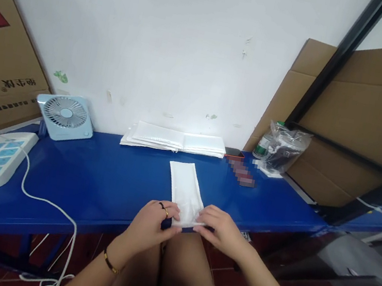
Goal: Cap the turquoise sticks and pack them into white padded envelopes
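A white padded mailer (186,184) lies lengthwise on the blue table, its near end at the front edge. The near end looks crumpled and partly see-through. My left hand (154,223) pinches the left corner of that end between thumb and fingers. On the right corner, my right hand (220,229) does the same, thumb below and fingers on top. Both hands are closed on the mailer. Whether anything is inside it, I cannot tell. Farther back, against the wall, rests a stack of white padded mailers (177,139).
A light blue fan (66,116) stands at the back left, with a white power strip (6,160) and its cable nearer me. At the back right are a bottle (262,145), a clear plastic bag (286,147) and a blurred reddish item (241,170). Cardboard (373,116) leans behind a black post.
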Available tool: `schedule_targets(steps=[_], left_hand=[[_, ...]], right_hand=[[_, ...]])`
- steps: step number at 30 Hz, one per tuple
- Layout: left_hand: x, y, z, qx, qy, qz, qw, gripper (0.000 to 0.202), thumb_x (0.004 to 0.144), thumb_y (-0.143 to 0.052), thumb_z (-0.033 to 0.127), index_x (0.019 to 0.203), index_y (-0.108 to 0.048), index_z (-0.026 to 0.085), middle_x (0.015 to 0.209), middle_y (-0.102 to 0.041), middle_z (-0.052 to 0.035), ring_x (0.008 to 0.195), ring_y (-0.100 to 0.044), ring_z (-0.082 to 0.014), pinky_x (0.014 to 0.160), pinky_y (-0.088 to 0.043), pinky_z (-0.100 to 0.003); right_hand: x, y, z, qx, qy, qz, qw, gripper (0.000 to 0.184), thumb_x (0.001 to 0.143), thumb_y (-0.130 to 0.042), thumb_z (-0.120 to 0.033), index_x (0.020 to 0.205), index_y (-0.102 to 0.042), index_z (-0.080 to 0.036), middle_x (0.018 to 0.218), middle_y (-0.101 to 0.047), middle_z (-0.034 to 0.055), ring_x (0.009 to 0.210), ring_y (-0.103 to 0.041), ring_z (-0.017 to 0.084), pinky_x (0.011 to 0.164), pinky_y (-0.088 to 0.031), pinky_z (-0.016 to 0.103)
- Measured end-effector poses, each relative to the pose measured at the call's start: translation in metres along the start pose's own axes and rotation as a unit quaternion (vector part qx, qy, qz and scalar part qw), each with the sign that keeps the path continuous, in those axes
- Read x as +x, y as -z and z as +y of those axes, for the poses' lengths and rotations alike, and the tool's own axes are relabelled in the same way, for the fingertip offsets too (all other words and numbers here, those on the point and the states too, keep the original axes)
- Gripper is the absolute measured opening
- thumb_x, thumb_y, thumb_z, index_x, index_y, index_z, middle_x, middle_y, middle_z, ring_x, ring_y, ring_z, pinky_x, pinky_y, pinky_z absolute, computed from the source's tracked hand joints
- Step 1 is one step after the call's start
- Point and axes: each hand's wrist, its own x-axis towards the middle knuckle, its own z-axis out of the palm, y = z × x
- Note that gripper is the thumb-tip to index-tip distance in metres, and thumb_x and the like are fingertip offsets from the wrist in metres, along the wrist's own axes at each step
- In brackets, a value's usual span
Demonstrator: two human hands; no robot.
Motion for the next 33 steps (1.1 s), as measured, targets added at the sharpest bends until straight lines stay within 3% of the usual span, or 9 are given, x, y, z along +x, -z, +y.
schedule_targets(steps=[4, 7, 12, 16, 21, 24, 28, 31, 33], left_hand=[[0.009, -0.017, 0.007, 0.062, 0.097, 0.068, 0.991, 0.016, 0.084, -0.049, 0.029, 0.08, -0.062, 0.021, 0.088, -0.064, -0.0042, 0.087, -0.057, -0.021, 0.076, -0.042, -0.033], [0.013, -0.018, 0.011, 0.066, 0.131, 0.091, 0.985, 0.014, 0.081, -0.052, 0.026, 0.09, -0.061, 0.021, 0.088, -0.063, -0.0036, 0.085, -0.057, -0.0207, 0.073, -0.042, -0.033], [0.006, -0.016, 0.007, 0.08, 0.041, 0.059, 0.994, 0.023, 0.075, -0.063, 0.032, 0.099, -0.062, 0.028, 0.107, -0.06, -0.003, 0.098, -0.054, -0.0225, 0.078, -0.041, -0.034], [0.006, -0.018, 0.003, 0.106, 0.003, 0.045, 0.993, 0.014, 0.086, -0.052, 0.031, 0.088, -0.064, 0.025, 0.088, -0.066, -0.003, 0.086, -0.057, -0.0204, 0.073, -0.042, -0.033], [0.022, -0.006, 0.006, 0.052, -0.058, 0.144, 0.987, 0.021, 0.087, -0.051, 0.03, 0.107, -0.058, 0.027, 0.099, -0.064, -0.0052, 0.09, -0.058, -0.0205, 0.079, -0.043, -0.035], [0.029, 0.005, -0.002, -0.019, -0.016, 0.254, 0.967, 0.051, 0.084, -0.055, 0.03, 0.131, -0.036, 0.028, 0.124, -0.05, -0.01, 0.102, -0.054, -0.022, 0.084, -0.044, -0.037], [0.029, 0.011, -0.019, -0.087, 0.032, 0.291, 0.952, 0.048, 0.086, -0.05, 0.026, 0.131, -0.035, 0.03, 0.122, -0.046, -0.0094, 0.09, -0.056, -0.0185, 0.077, -0.046, -0.036], [0.022, 0.014, -0.02, -0.17, 0.006, 0.27, 0.948, 0.039, 0.088, -0.047, 0.029, 0.126, -0.043, 0.033, 0.117, -0.049, -0.0088, 0.084, -0.057, -0.0184, 0.075, -0.046, -0.038], [0.012, 0.018, -0.013, -0.238, -0.029, 0.269, 0.933, 0.036, 0.087, -0.044, 0.038, 0.123, -0.049, 0.035, 0.115, -0.051, -0.0097, 0.082, -0.057, -0.0211, 0.072, -0.047, -0.042]], right_hand=[[0.006, -0.013, 0.004, 0.032, -0.101, 0.106, 0.989, 0.011, 0.085, -0.056, -0.03, 0.084, -0.06, -0.02, 0.082, -0.061, 0.004, 0.077, -0.056, 0.017, 0.067, -0.045, 0.029], [0.006, -0.02, 0.001, -0.048, -0.073, 0.155, 0.984, 0.012, 0.083, -0.057, -0.029, 0.091, -0.063, -0.022, 0.099, -0.06, 0.0083, 0.099, -0.053, 0.024, 0.081, -0.044, 0.038], [0.003, -0.02, -0.009, -0.117, 0.008, 0.065, 0.991, 0.029, 0.081, -0.059, -0.031, 0.109, -0.06, -0.022, 0.1, -0.063, 0.0086, 0.096, -0.053, 0.025, 0.081, -0.041, 0.04], [0.008, -0.017, -0.014, -0.145, 0.013, 0.051, 0.988, 0.022, 0.084, -0.056, -0.029, 0.104, -0.061, -0.021, 0.091, -0.064, 0.0076, 0.085, -0.055, 0.023, 0.073, -0.042, 0.036], [0.027, 0.023, -0.01, -0.134, 0.01, 0.074, 0.988, 0.022, 0.091, -0.04, -0.02, 0.099, -0.06, -0.02, 0.075, -0.061, 0.0049, 0.067, -0.055, 0.016, 0.058, -0.041, 0.026], [0.056, 0.071, 0.017, -0.08, -0.094, 0.187, 0.975, 0.019, 0.089, -0.042, -0.026, 0.094, -0.059, -0.02, 0.071, -0.06, 0.0032, 0.058, -0.053, 0.014, 0.055, -0.041, 0.025], [0.113, 0.121, 0.09, 0.143, -0.216, 0.33, 0.908, 0.018, 0.085, -0.048, -0.036, 0.09, -0.054, -0.02, 0.068, -0.058, 0.0006, 0.052, -0.051, 0.012, 0.045, -0.041, 0.022], [0.151, 0.128, 0.154, 0.306, -0.282, 0.355, 0.837, 0.012, 0.082, -0.051, -0.029, 0.089, -0.053, -0.019, 0.082, -0.061, 0.0026, 0.059, -0.055, 0.011, 0.048, -0.045, 0.02], [0.167, 0.119, 0.188, 0.312, -0.364, 0.345, 0.807, 0.008, 0.08, -0.052, -0.022, 0.087, -0.053, -0.018, 0.079, -0.062, 0.0037, 0.061, -0.058, 0.011, 0.05, -0.046, 0.02]])
